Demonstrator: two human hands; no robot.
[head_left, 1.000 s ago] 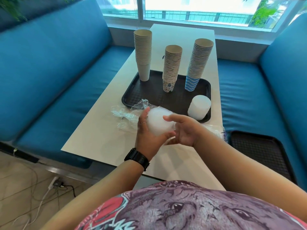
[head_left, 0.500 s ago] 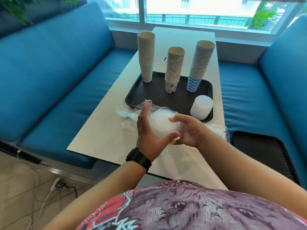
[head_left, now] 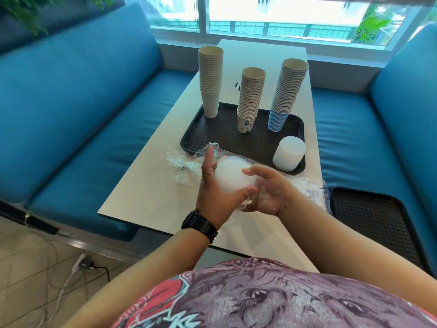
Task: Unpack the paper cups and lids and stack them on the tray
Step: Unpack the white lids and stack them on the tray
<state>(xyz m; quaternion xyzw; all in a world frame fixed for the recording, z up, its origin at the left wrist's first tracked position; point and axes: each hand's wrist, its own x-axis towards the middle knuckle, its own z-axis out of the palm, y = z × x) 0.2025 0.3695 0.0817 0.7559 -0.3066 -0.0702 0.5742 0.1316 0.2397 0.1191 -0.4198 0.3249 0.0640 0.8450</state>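
On the black tray (head_left: 194, 140) stand three cup stacks: a plain white stack (head_left: 210, 81) at the left, a patterned stack (head_left: 250, 100) in the middle, a blue-striped stack (head_left: 287, 93) at the right, with a short stack of white lids (head_left: 289, 154) in the near right corner. Over the table (head_left: 146, 192), the left hand (head_left: 216, 192) is curled round a second stack of translucent lids (head_left: 233, 177), thumb under its near edge. The right hand (head_left: 268, 190) pinches this stack from the other side, above loose plastic wrap (head_left: 183, 162). The step looks like freeing these lids from the wrap. It would go best with the stack squeezed evenly so no lid fans out, then carried level to the tray beside the other lids.
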